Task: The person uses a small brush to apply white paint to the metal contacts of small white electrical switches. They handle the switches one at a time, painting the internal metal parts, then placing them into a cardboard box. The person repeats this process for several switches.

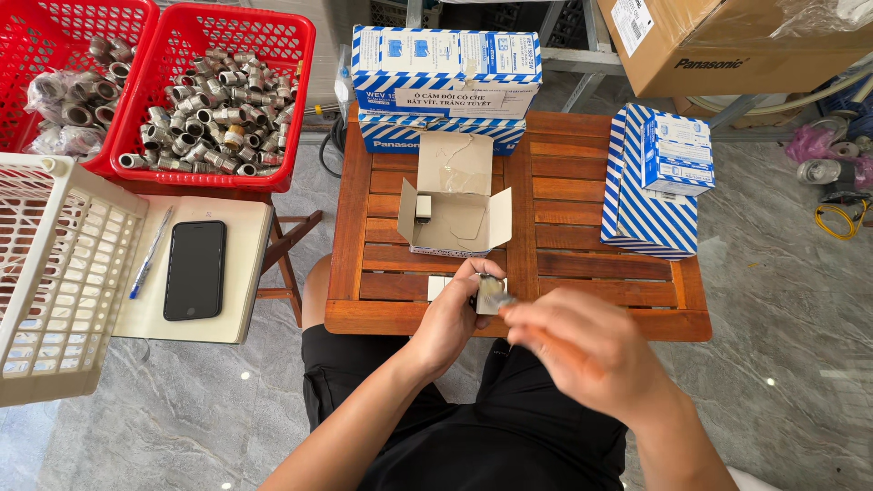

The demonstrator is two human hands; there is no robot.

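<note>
Both hands at table edge; small part held.

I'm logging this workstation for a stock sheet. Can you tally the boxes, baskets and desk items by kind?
Red baskets: 2
White basket: 1
Blue-and-white boxes: 4
Open small box: 1
Brown carton: 1
Phone: 1
Pen: 1
Total: 11
The metal fittings in the red baskets are too many to count.
</note>
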